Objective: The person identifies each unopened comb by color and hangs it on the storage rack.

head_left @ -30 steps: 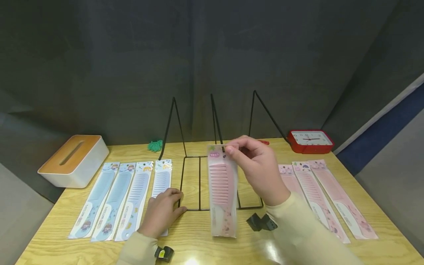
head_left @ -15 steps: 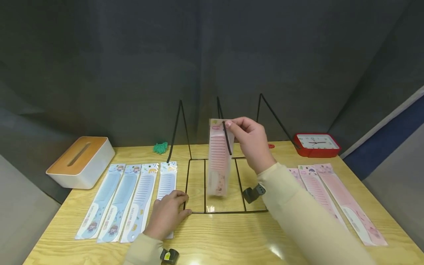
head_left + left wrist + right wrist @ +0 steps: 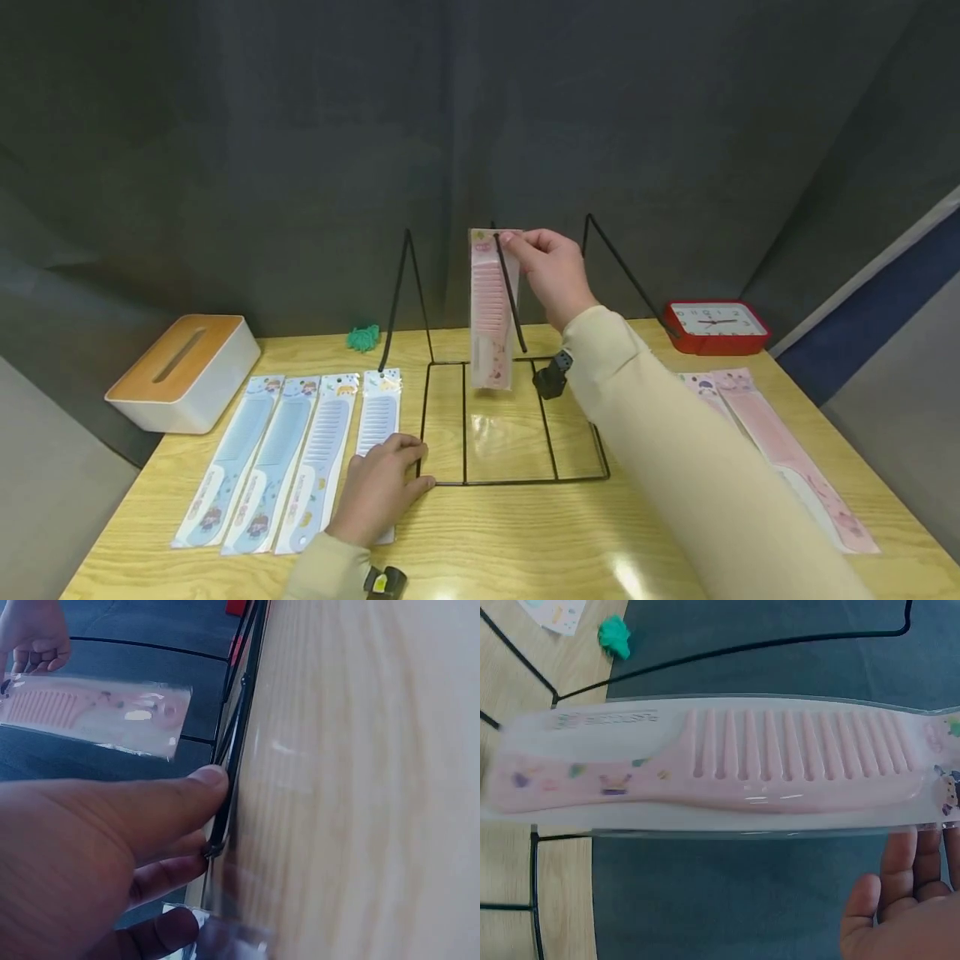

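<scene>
My right hand pinches the upper right corner of a packaged pink comb, which hangs upright above the black wire rack. The rack's middle prong crosses in front of the package and seems to pass through it near the top; its hole is hidden. Seen from the right wrist, the comb's wide teeth show through clear plastic. My left hand holds the rack's front left corner, thumb and fingers on either side of the wire. Beside it lies a packaged blue comb.
More packaged blue combs lie in a row at left. Packaged pink combs lie at right, partly behind my right sleeve. A tissue box, a green tangle and a red clock stand at the back.
My right hand has carried the packaged pink comb up and away from me, along the middle prong. The left hand stays at the rack's front left corner.
</scene>
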Demonstrator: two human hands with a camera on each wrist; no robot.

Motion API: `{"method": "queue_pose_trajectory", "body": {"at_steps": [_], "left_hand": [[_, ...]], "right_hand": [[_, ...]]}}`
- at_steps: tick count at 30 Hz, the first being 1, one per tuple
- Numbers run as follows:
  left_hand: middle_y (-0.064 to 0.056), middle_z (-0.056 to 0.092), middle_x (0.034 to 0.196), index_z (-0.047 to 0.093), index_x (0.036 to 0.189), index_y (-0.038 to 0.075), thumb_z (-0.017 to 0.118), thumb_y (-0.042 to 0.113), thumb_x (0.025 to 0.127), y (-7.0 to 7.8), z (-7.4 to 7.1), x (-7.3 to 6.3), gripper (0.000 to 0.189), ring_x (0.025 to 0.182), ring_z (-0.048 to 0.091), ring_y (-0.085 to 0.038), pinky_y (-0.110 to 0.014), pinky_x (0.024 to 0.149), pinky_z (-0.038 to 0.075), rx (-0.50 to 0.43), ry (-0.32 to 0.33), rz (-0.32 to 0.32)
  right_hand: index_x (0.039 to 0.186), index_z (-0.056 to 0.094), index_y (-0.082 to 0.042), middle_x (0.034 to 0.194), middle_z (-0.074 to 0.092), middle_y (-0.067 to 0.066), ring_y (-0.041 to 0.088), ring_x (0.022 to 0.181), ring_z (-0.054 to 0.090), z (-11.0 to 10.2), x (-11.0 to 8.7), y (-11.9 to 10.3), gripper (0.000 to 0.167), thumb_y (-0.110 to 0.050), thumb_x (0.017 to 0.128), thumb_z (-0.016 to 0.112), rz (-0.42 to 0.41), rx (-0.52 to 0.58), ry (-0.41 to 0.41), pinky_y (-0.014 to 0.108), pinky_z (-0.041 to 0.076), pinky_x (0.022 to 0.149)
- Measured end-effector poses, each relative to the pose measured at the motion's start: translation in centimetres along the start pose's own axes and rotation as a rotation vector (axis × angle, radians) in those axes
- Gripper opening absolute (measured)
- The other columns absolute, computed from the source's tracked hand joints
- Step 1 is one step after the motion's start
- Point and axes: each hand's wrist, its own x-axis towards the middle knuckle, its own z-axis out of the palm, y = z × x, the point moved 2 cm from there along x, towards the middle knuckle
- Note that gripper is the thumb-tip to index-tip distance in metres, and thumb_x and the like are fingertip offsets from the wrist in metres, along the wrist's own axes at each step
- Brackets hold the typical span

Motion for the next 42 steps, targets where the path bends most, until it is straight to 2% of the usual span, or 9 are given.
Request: {"method": "queue_pose_trajectory", "body": {"at_steps": [6,13,16,18,21,26,30,37,42], "left_hand": [[0.001,0.066,0.125,0.074,0.119,0.013,0.081,0.038,0.084,0.0,0.0,0.0,0.044,0.109,0.065,-0.022,-0.045,0.076,0.046,-0.009,0.007,-0.002],[0.001,0.066,0.124,0.074,0.119,0.012,0.081,0.038,0.083,0.1,-0.2,0.1,0.044,0.108,0.065,-0.022,-0.045,0.075,0.047,-0.003,0.015,0.002],[0.001,0.066,0.124,0.074,0.119,0.012,0.081,0.038,0.083,0.1,-0.2,0.2,0.045,0.108,0.065,-0.022,-0.046,0.076,0.047,0.000,0.016,0.005],[0.001,0.066,0.125,0.074,0.119,0.012,0.081,0.039,0.083,0.1,-0.3,0.2,0.045,0.109,0.065,-0.022,-0.046,0.076,0.047,-0.001,0.016,0.004],[0.001,0.066,0.125,0.074,0.119,0.012,0.081,0.039,0.084,0.0,-0.2,0.2,0.045,0.110,0.064,-0.022,-0.047,0.077,0.048,0.002,0.013,0.004],[0.001,0.066,0.125,0.074,0.119,0.013,0.081,0.040,0.084,-0.1,-0.1,0.1,0.045,0.110,0.065,-0.021,-0.046,0.075,0.048,0.000,0.017,0.016],[0.001,0.066,0.124,0.074,0.119,0.013,0.081,0.039,0.084,0.0,-0.1,0.0,0.044,0.107,0.065,-0.022,-0.047,0.074,0.048,-0.009,0.024,0.029],[0.000,0.066,0.124,0.074,0.118,0.012,0.081,0.036,0.084,0.2,-0.6,-0.2,0.043,0.107,0.065,-0.022,-0.048,0.075,0.048,-0.022,0.023,0.027],[-0.001,0.066,0.124,0.074,0.119,0.012,0.082,0.036,0.084,0.1,-0.6,-0.2,0.043,0.108,0.065,-0.023,-0.048,0.075,0.048,-0.032,0.018,0.030]], "right_hand": [[0.107,0.068,-0.010,0.119,0.062,0.002,0.025,0.103,0.057,-2.0,0.2,2.0,0.037,-0.045,0.096,0.066,-0.020,-0.104,-0.016,0.044,0.044,0.097],[0.115,0.065,-0.013,0.121,0.060,0.005,0.025,0.104,0.055,-7.4,-0.6,6.2,0.047,-0.055,0.095,0.062,0.042,-0.316,-0.107,0.041,0.048,0.080],[0.121,0.059,-0.006,0.130,0.057,0.011,0.030,0.116,0.053,-9.8,-0.9,8.4,0.047,-0.048,0.100,0.058,0.080,-0.331,-0.188,0.046,0.047,0.093],[0.125,0.055,-0.002,0.136,0.052,0.015,0.032,0.123,0.049,-11.5,-1.0,10.0,0.046,-0.042,0.103,0.055,0.104,-0.343,-0.236,0.050,0.041,0.103],[0.131,0.051,-0.003,0.138,0.048,0.017,0.036,0.127,0.045,-13.7,-1.2,12.1,0.050,-0.044,0.103,0.055,0.170,-0.398,-0.269,0.055,0.036,0.108],[0.137,0.050,-0.005,0.137,0.053,0.021,0.039,0.121,0.054,-17.2,-1.9,15.2,0.066,-0.056,0.096,0.060,0.246,-0.574,-0.272,0.054,0.045,0.099],[0.135,0.052,0.003,0.130,0.059,0.025,0.037,0.109,0.060,-19.6,-2.1,17.3,0.058,-0.041,0.098,0.062,0.241,-0.678,-0.276,0.052,0.049,0.093],[0.127,0.059,0.001,0.124,0.062,0.023,0.036,0.107,0.056,-21.5,-2.0,19.6,0.041,-0.020,0.093,0.070,0.355,-0.796,-0.259,0.056,0.046,0.096],[0.121,0.063,0.000,0.117,0.064,0.020,0.034,0.101,0.055,-21.4,-2.3,19.5,0.032,-0.018,0.095,0.067,0.340,-0.818,-0.260,0.054,0.047,0.092]]}}
